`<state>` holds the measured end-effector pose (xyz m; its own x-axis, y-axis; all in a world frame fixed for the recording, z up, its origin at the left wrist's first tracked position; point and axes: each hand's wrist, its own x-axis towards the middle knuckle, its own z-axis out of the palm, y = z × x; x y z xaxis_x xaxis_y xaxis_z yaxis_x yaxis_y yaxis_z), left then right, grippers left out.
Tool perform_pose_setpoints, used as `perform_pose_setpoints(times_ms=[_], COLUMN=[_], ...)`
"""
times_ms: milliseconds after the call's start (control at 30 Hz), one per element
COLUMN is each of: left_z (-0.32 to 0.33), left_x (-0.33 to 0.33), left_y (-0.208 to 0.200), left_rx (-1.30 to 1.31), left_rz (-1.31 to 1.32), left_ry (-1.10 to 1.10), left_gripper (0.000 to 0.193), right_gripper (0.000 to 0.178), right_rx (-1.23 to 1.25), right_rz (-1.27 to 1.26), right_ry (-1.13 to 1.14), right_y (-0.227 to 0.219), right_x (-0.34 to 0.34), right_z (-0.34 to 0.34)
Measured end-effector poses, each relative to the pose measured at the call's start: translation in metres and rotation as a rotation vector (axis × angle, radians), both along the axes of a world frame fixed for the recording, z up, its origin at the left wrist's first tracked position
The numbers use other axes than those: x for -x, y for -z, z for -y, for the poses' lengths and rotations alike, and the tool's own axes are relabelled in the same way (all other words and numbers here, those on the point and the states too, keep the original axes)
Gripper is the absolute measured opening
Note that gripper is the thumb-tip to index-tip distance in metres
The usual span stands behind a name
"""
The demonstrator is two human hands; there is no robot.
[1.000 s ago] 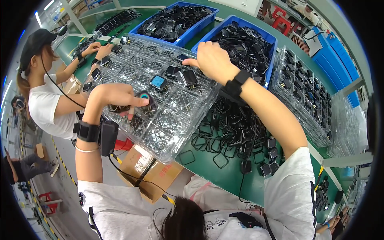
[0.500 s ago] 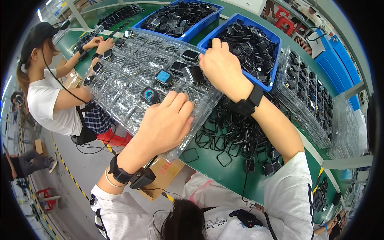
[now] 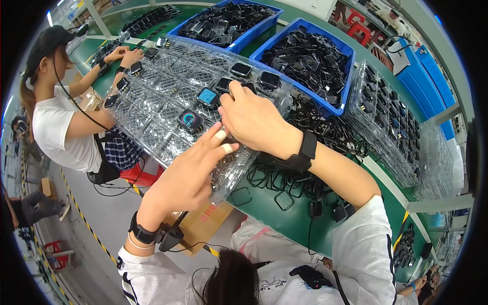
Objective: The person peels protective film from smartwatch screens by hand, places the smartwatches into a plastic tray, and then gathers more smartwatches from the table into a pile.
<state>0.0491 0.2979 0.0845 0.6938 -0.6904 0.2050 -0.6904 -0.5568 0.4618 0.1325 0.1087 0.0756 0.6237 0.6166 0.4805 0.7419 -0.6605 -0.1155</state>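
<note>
A clear plastic tray (image 3: 157, 109) with many compartments lies in front of me, several square black smartwatches in it. One watch (image 3: 189, 121) has a lit round dial, and another watch (image 3: 208, 96) shows a blue screen. My left hand (image 3: 185, 173) is open over the tray's near edge, its fingers stretched out and white covers on two fingertips. Right beside it, my right hand (image 3: 259, 119) is closed, fingers bent down over the tray; whatever they grip is hidden. Beyond its knuckles, a dark-screened watch (image 3: 269, 80) sits near the tray's right edge.
Two blue bins (image 3: 351, 76) heaped with dark square pieces stand behind the tray. Black frames and cables (image 3: 305, 178) cover the green table (image 3: 274, 223) at right, beside stacked filled trays (image 3: 389, 122). A co-worker (image 3: 66, 112) reaches to the table at far left.
My right hand has come down and left from the tray's far right side to beside my left hand. The left fingers have straightened. A watch now shows near the tray's right edge.
</note>
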Motion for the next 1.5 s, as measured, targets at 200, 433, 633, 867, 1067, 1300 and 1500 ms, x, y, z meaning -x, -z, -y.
perform_pose_setpoints(times_ms=[200, 433, 633, 867, 1067, 1300, 1500], left_z=[0.008, 0.019, 0.019, 0.030, 0.012, 0.060, 0.077], left_x=[0.006, 0.002, 0.012, 0.006, 0.009, -0.052, -0.059], left_y=[0.000, 0.003, 0.001, 0.008, 0.004, -0.006, -0.014], left_rx=[0.291, -0.006, -0.219, -0.143, -0.081, -0.077, -0.259], left_rz=[-0.066, 0.051, 0.127, 0.122, 0.114, 0.142, 0.235], left_ry=[0.103, -0.124, -0.163, -0.145, -0.225, -0.134, -0.110], left_gripper=[0.070, 0.056, 0.059, 0.049, 0.041, 0.027, 0.025], right_gripper=[0.017, 0.028, 0.029, 0.017, 0.019, 0.033, 0.026], right_rx=[-0.101, 0.037, -0.045, -0.123, -0.108, -0.112, -0.443], right_rz=[0.074, -0.122, -0.144, 0.080, 0.061, -0.403, -0.527], right_ry=[0.168, 0.196, -0.111, 0.017, 0.050, 0.346, 0.763], right_y=[-0.003, 0.000, 0.001, 0.024, 0.005, 0.008, 0.023], right_x=[-0.023, -0.041, -0.030, -0.018, 0.067, 0.208, 0.309], right_z=[-0.005, 0.024, 0.039, 0.052, 0.096, 0.231, 0.296])
